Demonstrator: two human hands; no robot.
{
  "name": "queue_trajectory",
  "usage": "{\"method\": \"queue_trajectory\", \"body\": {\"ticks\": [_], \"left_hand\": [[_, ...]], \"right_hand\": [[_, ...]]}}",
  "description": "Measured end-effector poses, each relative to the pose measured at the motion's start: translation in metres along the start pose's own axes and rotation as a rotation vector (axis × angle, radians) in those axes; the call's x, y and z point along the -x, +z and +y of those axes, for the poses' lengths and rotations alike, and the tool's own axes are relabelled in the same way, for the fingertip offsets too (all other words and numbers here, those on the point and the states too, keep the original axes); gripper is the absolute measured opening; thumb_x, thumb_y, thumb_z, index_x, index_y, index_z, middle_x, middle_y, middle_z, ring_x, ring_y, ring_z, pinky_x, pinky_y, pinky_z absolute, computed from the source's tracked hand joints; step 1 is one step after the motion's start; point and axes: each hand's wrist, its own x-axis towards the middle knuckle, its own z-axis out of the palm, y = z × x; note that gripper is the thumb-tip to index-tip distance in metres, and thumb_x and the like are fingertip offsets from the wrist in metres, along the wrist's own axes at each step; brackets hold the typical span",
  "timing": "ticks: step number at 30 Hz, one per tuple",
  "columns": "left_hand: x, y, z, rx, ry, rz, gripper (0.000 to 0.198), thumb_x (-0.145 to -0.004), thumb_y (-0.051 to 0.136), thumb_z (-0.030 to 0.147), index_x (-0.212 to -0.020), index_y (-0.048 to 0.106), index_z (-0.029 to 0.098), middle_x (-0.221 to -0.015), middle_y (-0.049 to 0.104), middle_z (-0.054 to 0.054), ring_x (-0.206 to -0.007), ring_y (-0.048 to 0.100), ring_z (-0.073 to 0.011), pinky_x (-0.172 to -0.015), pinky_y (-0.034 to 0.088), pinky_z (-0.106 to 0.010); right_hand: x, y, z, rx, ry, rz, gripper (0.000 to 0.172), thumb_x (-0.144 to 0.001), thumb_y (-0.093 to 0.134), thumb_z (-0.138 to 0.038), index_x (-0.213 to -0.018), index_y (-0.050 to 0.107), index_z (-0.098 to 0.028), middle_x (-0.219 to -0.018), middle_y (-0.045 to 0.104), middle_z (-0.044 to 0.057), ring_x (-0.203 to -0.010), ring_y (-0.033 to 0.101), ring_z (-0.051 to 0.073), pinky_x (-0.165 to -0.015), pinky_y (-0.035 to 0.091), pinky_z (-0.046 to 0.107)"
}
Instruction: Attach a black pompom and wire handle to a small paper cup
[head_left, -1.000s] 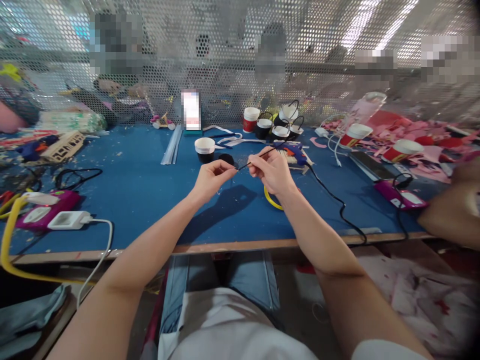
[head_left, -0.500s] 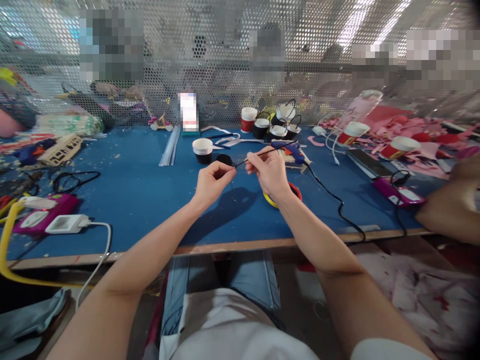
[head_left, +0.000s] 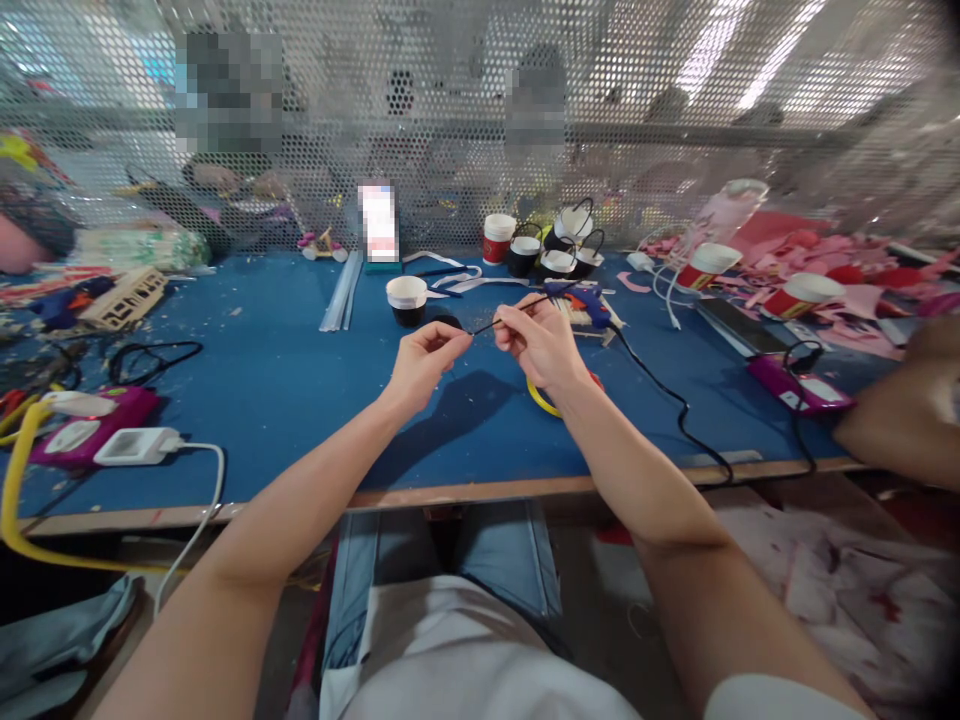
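Above the blue table, a thin black stem that looks like a pipe cleaner [head_left: 486,327] is stretched between my two hands. My left hand [head_left: 426,362] pinches its left end between thumb and fingertips. My right hand [head_left: 541,345] pinches it farther along, and its free end sticks out up and to the right. Behind my left hand lies a round black piece [head_left: 444,322], partly covered by the fingers. A paper cup with a black lower part [head_left: 406,302] stands just beyond it. Under my right wrist, a yellow and red ring of tape [head_left: 543,398] is partly hidden.
A blue glue gun [head_left: 589,303] rests behind my right hand, its black cord running to the front edge. Several black cups with looped handles [head_left: 559,262] stand at the back beside a red cup [head_left: 498,240]. Power strips [head_left: 97,425] sit left and right. Another person's arm [head_left: 896,420] is at right.
Both hands keep their pinch on the black stem with hardly any movement. My right hand has turned slightly, and the view has shifted a little.
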Motion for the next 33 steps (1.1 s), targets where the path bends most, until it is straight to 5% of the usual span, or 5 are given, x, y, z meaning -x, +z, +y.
{"method": "queue_trajectory", "body": {"ticks": [13,26,33], "left_hand": [[0.009,0.002,0.015,-0.332,0.246,0.042,0.012,-0.070,0.064,0.027,-0.068,0.060,0.016,-0.064,0.059,0.000,-0.057,0.049,-0.0082,-0.054,0.040,-0.022],[0.004,0.000,0.004,-0.230,0.129,0.018,0.018,-0.071,0.064,0.035,-0.070,0.063,0.017,-0.058,0.054,0.002,-0.051,0.040,-0.0062,-0.048,0.032,-0.021],[-0.001,-0.009,0.015,-0.353,0.161,-0.072,0.014,-0.068,0.065,0.029,-0.069,0.063,0.015,-0.064,0.060,-0.001,-0.056,0.049,-0.0085,-0.053,0.038,-0.022]], "right_hand": [[0.005,0.000,0.003,0.319,-0.280,0.090,0.021,-0.075,0.064,-0.034,-0.072,0.049,-0.020,-0.059,0.060,-0.003,-0.050,0.056,0.009,-0.048,0.047,0.022],[0.002,0.003,-0.002,0.006,0.001,0.024,0.026,-0.070,0.069,-0.029,-0.066,0.045,-0.019,-0.056,0.055,-0.005,-0.046,0.050,0.005,-0.044,0.041,0.019],[0.001,-0.001,-0.001,0.160,-0.085,-0.043,0.028,-0.069,0.070,-0.033,-0.070,0.046,-0.019,-0.054,0.058,-0.004,-0.043,0.051,0.007,-0.040,0.040,0.020]]}}
